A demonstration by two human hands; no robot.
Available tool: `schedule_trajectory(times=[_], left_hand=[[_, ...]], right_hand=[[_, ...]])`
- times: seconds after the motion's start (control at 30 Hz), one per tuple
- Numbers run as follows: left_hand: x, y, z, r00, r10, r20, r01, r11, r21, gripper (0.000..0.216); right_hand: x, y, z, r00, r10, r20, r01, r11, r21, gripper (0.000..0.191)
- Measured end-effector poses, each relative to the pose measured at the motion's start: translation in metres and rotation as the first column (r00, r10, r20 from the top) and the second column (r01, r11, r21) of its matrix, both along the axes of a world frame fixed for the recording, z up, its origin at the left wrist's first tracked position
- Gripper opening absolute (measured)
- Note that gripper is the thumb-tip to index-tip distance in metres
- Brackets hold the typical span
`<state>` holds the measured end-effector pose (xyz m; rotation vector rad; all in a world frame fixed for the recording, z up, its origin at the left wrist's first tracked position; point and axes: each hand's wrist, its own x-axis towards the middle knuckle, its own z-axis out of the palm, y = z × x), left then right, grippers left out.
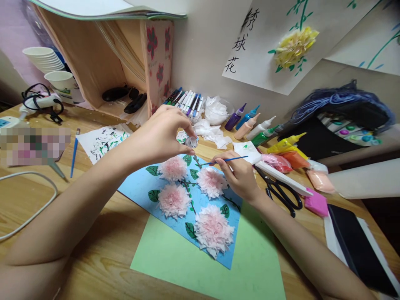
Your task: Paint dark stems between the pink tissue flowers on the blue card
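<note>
My right hand (239,177) is closed around a thin blue paintbrush (234,158). The brush's tip is at a painted dark stem near the top of the blue sheet (140,185). Above that sheet's upper edge, my left hand (170,135) has its thumb and fingers curled around a small clear pot (191,142). Pale pink tissue-paper flowers (214,229) stand out from the blue sheet among painted green leaves (225,210). Under the blue sheet lies a light green sheet (175,258), turned at an angle to it.
Several paint bottles (250,126) stand along the wall beside crumpled white tissue (215,110). Black scissors (283,193) and a pink block (316,203) lie at the right. Another blue brush (74,154) and a paint-smeared paper (106,139) are at the left.
</note>
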<state>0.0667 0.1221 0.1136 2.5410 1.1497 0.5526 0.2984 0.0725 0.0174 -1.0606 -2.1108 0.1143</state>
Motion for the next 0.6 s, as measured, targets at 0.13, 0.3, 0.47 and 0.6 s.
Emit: schedule_trajectory(times=[0.13, 0.3, 0.47, 0.6], left_hand=[[-0.0013, 0.0004, -0.0016, 1.0, 0.027, 0.005, -0.027, 1.0, 0.0, 0.029], [-0.0014, 0.0005, -0.0019, 0.999, 0.037, -0.008, -0.037, 0.999, -0.006, 0.03], [-0.0019, 0.0013, -0.0018, 1.0, 0.02, 0.004, -0.02, 1.0, -0.02, 0.032], [-0.0025, 0.0027, -0.0031, 1.0, 0.014, 0.015, -0.014, 1.0, -0.015, 0.03]], right_hand=[[0.0005, 0.0, 0.0001, 1.0, -0.011, 0.015, 0.011, 1.0, -0.009, 0.021], [0.0011, -0.0001, 0.0018, 1.0, -0.012, -0.001, 0.012, 1.0, -0.019, 0.021], [-0.0002, -0.0007, 0.0023, 1.0, 0.018, -0.005, -0.018, 1.0, -0.015, 0.02], [-0.0007, -0.0002, 0.0016, 1.0, 0.016, 0.0, -0.016, 0.999, -0.03, 0.021]])
